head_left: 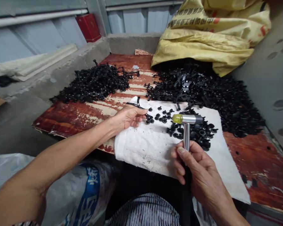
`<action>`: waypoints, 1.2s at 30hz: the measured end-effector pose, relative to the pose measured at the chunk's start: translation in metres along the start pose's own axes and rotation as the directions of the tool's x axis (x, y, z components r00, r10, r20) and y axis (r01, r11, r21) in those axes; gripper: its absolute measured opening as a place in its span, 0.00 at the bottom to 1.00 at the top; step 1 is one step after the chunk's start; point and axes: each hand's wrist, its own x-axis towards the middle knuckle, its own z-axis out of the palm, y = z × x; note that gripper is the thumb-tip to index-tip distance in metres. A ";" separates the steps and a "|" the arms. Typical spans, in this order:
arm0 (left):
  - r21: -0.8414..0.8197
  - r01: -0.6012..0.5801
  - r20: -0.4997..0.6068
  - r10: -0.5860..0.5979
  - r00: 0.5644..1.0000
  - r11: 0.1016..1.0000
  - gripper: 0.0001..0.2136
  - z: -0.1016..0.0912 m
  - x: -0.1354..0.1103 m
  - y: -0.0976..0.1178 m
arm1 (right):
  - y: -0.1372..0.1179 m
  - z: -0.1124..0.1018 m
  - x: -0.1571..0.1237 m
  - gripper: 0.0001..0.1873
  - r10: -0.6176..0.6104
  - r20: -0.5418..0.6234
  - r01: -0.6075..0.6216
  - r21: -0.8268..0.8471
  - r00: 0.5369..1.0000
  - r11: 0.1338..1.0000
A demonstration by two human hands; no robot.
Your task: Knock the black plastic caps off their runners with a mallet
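In my left hand [129, 116] is a thin black jointed plastic piece [138, 105], pinched between thumb and fingers over the white cloth. Its lower end is close to several small round black caps [164, 116] that lie on the cloth. My right hand [195, 163] grips a mallet [187, 124] by its shaft. The mallet has a metal head with a yellow tip on the left and a dark tip on the right, held upright above the cloth. Behind the mallet head lies a heap of black suction-cup-like parts [200, 133], partly covered by it.
A white cloth [141, 150] covers the front of a worn red board [82, 116]. Black jointed parts form one pile [96, 83] at the left and a larger pile [202, 86] at the right. Behind stands a yellow sack [202, 40]. A low concrete ledge [132, 40] edges the back.
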 end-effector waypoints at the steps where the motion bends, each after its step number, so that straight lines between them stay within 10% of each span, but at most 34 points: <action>1: -0.001 0.005 -0.003 -0.005 1.000 1.000 0.12 0.001 0.000 0.001 | 0.000 0.000 0.000 0.14 0.000 0.006 0.000 0.004 1.000 1.000; 30: 0.046 -0.002 0.039 0.000 0.999 0.999 0.11 0.002 0.012 -0.001 | -0.001 -0.001 0.001 0.15 0.021 0.051 -0.021 -0.005 0.998 1.000; 36: 0.102 -0.054 -0.053 0.060 0.997 0.993 0.13 0.008 0.006 -0.001 | -0.004 -0.006 0.001 0.14 0.000 0.080 0.019 -0.246 0.997 0.969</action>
